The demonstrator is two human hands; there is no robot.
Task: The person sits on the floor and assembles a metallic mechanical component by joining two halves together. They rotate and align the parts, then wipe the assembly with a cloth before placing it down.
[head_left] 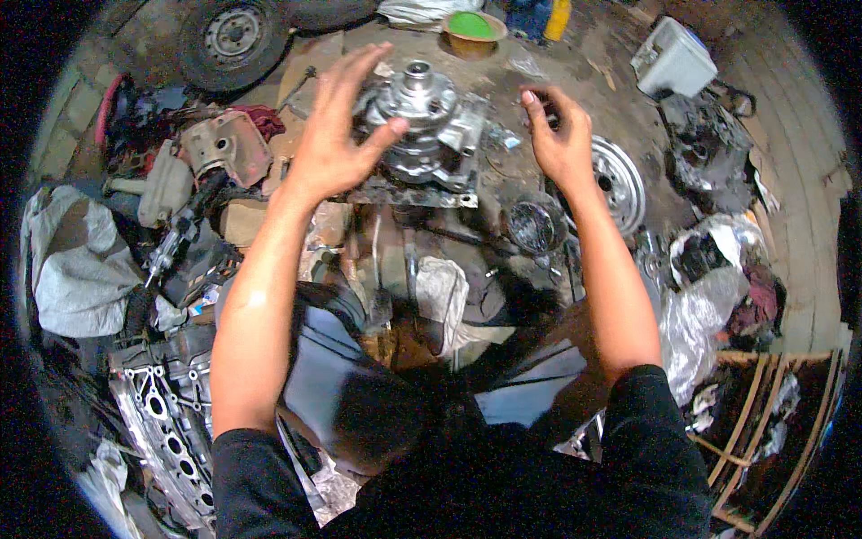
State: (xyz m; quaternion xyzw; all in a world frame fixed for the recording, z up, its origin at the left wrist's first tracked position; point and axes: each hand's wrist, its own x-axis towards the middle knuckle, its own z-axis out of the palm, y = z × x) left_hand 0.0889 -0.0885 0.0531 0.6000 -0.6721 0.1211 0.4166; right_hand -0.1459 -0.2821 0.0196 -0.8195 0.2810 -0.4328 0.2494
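Note:
In front of me a silvery metal machine assembly (422, 160) stands upright, with a round flange and a short hollow shaft on top. Its base rests on a dark flat metal plate (462, 199). My left hand (341, 135) is open at its left side, fingers stretched and thumb apart, overlapping the housing's edge; I cannot tell whether it touches. To the right of the assembly and apart from it, my right hand (564, 139) is raised with curled fingers. Something small and dark shows between its thumb and fingers, too unclear to name.
A steel wheel rim (633, 184) and a round tin (532, 225) lie under my right forearm. A tyre (235, 45), a bowl with green contents (473, 31) and a grey box (675, 58) stand farther back. An engine cylinder head (166, 431) lies near left.

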